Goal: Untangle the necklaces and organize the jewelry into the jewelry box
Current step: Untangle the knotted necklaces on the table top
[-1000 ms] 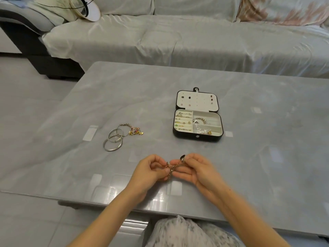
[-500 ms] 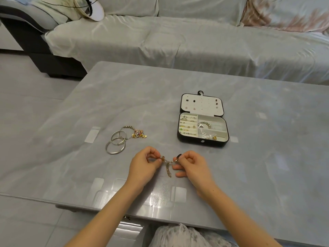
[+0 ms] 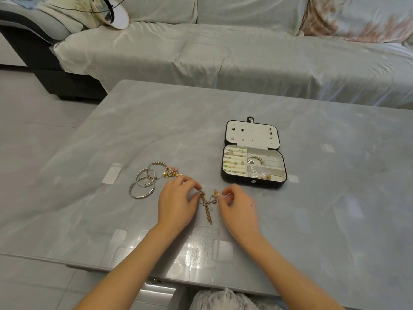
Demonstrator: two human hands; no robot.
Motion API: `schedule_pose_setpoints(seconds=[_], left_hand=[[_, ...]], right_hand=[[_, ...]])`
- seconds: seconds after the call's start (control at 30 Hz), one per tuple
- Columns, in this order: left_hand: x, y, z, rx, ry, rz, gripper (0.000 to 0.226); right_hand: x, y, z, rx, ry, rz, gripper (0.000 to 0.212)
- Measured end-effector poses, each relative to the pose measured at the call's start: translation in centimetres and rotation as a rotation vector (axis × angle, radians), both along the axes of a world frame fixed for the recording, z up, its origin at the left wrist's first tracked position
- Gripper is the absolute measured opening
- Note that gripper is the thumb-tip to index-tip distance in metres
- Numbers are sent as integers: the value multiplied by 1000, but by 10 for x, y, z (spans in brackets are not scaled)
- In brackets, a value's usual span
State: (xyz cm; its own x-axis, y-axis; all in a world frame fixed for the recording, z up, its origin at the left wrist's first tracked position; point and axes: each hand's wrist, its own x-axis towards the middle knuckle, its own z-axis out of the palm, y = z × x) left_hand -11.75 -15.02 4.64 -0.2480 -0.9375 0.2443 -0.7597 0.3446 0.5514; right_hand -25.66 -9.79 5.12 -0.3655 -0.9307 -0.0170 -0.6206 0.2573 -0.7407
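A tangled bunch of thin gold necklaces (image 3: 207, 208) hangs between my two hands just above the grey table (image 3: 335, 198). My left hand (image 3: 177, 203) pinches the tangle at its top left. My right hand (image 3: 238, 205) pinches a strand on its right side, near a small gold pendant (image 3: 215, 192). The black jewelry box (image 3: 253, 162) lies open beyond my right hand, with earrings pinned in its lid, rings in the left slots and a bead bracelet and small pieces in the right compartments.
Two silver bangles (image 3: 143, 185) and a bead bracelet with pink and gold charms (image 3: 166, 172) lie on the table left of my hands. A covered sofa (image 3: 223, 52) runs along the far side of the table.
My hands have moved away from me and apart. The tangle, bunched between the fingers before, now hangs down in a longer strand between them.
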Motion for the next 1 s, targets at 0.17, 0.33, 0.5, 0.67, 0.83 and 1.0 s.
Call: schedule_pose_setpoints(seconds=[0.17,0.33,0.5,0.67,0.83,1.0], left_hand=[[4,13,-9,-12,-45,-91,7],[-6,17,-7,169,0,28,11],[0,15,-5,246,-16,-8,18],[9,15,-3,270,-77,-71,29],[17,12,0,270,-145,-78,37],[25,10,1,205,-177,-93,42]], right_hand=[[5,16,-1,125,183,107,18],[13,18,0,153,236,118,19],[17,15,3,236,289,159,22],[15,16,3,267,330,203,20],[11,14,6,328,320,307,17],[-3,1,14,165,306,244,16]])
